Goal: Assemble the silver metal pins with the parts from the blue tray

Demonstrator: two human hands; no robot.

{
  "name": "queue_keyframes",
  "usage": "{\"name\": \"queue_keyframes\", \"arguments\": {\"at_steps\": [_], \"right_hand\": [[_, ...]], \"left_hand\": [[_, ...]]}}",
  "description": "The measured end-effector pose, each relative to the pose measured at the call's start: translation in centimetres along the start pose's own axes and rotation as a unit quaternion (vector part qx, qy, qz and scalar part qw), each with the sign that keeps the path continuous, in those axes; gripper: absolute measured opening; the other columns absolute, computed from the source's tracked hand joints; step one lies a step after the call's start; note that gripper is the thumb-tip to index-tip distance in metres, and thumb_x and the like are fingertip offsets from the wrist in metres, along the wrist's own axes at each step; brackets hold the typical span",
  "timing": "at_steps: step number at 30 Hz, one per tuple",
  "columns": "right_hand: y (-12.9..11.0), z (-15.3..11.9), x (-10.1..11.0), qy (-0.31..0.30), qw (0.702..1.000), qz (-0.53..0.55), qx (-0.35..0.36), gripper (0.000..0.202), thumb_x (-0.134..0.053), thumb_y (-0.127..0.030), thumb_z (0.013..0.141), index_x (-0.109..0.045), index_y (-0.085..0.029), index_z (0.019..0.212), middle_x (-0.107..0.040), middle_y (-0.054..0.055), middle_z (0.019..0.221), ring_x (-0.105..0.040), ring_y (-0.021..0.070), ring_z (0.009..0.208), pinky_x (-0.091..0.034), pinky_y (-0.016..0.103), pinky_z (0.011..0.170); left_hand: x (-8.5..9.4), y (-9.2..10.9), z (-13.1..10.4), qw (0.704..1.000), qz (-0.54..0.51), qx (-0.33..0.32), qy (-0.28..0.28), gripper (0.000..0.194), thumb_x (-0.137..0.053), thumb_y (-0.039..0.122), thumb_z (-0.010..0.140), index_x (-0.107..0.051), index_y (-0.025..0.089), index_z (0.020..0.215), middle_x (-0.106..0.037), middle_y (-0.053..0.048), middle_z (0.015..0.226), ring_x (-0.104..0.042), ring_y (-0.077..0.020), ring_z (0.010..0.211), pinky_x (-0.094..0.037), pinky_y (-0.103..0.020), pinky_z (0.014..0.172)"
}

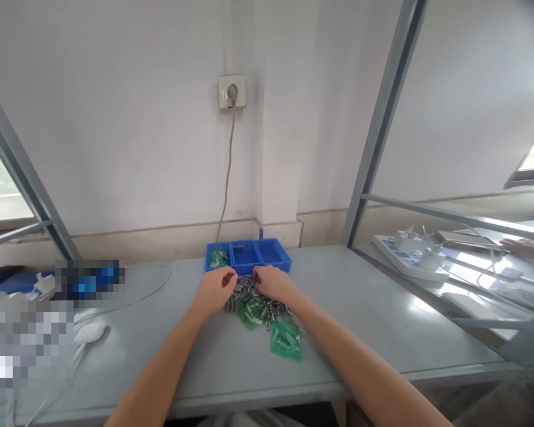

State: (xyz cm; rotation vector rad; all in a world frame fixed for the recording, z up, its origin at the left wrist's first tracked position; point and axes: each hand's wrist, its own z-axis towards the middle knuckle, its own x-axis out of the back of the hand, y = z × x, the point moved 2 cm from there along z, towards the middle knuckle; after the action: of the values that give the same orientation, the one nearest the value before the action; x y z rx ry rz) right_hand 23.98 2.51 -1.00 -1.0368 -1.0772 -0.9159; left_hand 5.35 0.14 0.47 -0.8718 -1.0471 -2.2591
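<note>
Metal pieces [245, 289] lie heaped in the lower centre of the frame, between and below the two hands. Each looks small, hard and rigid, probably light, and smooth enough to slip or roll; pinching one across its sides, mid-length, should hold best. Green packets [285, 341] seem thin, limp and easily creased, so an edge or corner offers the better hold. The left hand [216, 289] and right hand [273, 283] both have curled fingers at the heap; I cannot tell whether either grasps a piece.

Counted: one blue tray [286, 264] with three compartments; two packets on the surface [347, 290], one partly under pieces, plus at least one in the tray's left compartment; a few pieces in the middle compartment; heaped pieces overlap too much to count.
</note>
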Motion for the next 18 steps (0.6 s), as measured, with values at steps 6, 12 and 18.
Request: {"name": "queue_keyframes", "arguments": {"at_steps": [6, 12, 18], "right_hand": [[0.2, -0.3, 0.6, -0.007, 1.0, 0.011, -0.002, 0.029, -0.056, -0.017, 0.072, -0.066, -0.021, 0.1, -0.069, 0.011, 0.098, -0.064, 0.0259, 0.086, -0.037, 0.029, 0.064], [0.5, -0.5, 1.5, 0.015, 0.998, 0.056, 0.011, 0.028, -0.055, -0.018, 0.074, -0.067, -0.02, 0.099, -0.07, 0.008, 0.093, -0.063, 0.0238, 0.087, -0.037, 0.028, 0.066], [-1.3, -0.8, 3.1, 0.066, 0.968, 0.222, 0.1, 0.043, -0.052, -0.016, 0.075, -0.065, -0.019, 0.116, -0.07, 0.004, 0.087, -0.061, 0.0176, 0.078, -0.041, 0.027, 0.072]], "left_hand": [[-0.3, 0.1, 0.0, 1.0, 0.0, -0.002, -0.014, 0.027, -0.044, 0.034, 0.09, -0.067, 0.019, 0.086, -0.067, -0.004, 0.074, -0.058, -0.0162, 0.065, -0.042, -0.026, 0.06], [-0.1, 0.0, -0.2, 1.0, 0.0, 0.011, -0.01, 0.024, -0.047, 0.033, 0.088, -0.067, 0.019, 0.085, -0.067, -0.003, 0.076, -0.057, -0.0155, 0.066, -0.042, -0.025, 0.06], [-0.2, -0.2, 0.0, 1.0, -0.002, 0.008, -0.025, 0.025, -0.047, 0.034, 0.089, -0.068, 0.019, 0.091, -0.067, -0.003, 0.076, -0.057, -0.0158, 0.065, -0.041, -0.025, 0.059]]}}
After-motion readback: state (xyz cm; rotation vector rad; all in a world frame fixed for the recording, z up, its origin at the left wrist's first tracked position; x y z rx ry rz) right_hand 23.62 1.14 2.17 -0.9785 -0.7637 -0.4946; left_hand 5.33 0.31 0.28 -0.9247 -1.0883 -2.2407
